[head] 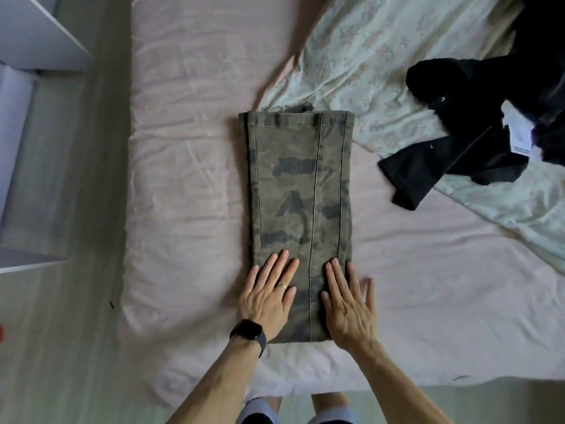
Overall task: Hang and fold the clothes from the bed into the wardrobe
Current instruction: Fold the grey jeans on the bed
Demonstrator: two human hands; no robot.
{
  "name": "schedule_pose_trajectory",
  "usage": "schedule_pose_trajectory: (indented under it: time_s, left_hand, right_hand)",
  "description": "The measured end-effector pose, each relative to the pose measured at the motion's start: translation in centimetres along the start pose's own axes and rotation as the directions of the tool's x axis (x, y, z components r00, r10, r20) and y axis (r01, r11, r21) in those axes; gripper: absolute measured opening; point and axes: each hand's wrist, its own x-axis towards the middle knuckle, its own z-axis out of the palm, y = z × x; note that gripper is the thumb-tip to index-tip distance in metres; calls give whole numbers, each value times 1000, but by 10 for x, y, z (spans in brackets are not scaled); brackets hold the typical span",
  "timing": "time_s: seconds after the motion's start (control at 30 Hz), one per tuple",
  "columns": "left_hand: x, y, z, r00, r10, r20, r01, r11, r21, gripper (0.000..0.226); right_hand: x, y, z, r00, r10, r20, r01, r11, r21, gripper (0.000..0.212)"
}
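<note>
1. Fingers [282, 264] of the left hand [269, 296] lie straight and slightly spread, pressed flat on the near end of the folded camouflage trousers [301, 194]. One wears a ring [282, 286], and a dark watch [249, 332] sits on the wrist behind.
2. Just beside them, across the trousers' long seam, the right hand [348, 310] also lies flat. Its fingers are straight and fanned, the outer ones reaching past the cloth's edge.
3. Beyond the fingertips the trousers stretch away as a long narrow rectangle on the bed [183, 179], on its pink sheet.
4. Farther out, ahead and to the right of the right fingers, a floral duvet [382, 56] meets the trousers' far edge. A heap of black clothes [477, 142] lies on it, one end trailing onto the pink sheet.
5. Well left of the left fingers, past a strip of floor [76, 209], stand white wardrobe shelves [30, 41].
</note>
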Motion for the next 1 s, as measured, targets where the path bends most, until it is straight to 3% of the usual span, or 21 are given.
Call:
schedule_pose_trajectory:
  time_s: [0.17,0.3,0.5,0.73,0.9,1.0]
  left_hand:
    - [-2,1,-2,992,25,-122,-18,998,57,64]
    - [25,-6,-12,991,6,-135,3,998,66,66]
    - [38,-17,5,991,10,-132,1,997,79,66]
    - [9,-13,-16,995,11,-99,1,993,122,64]
    - [-76,1,9,970,197,-140,-184,977,104,75]
    - [-97,9,18,978,178,-113,-156,971,182,83]
  right_hand:
    - [-13,-15,6,990,35,-140,-32,999,23,61]
    - [13,-42,-7,970,-67,-232,86,994,72,61]
    - [72,-18,-4,984,-90,-153,86,996,-32,59]
    - [19,-9,7,986,125,-115,-120,992,43,66]
    - [-69,3,31,980,-20,-199,26,999,27,68]
    - [-97,7,39,967,-171,-186,168,985,-31,76]
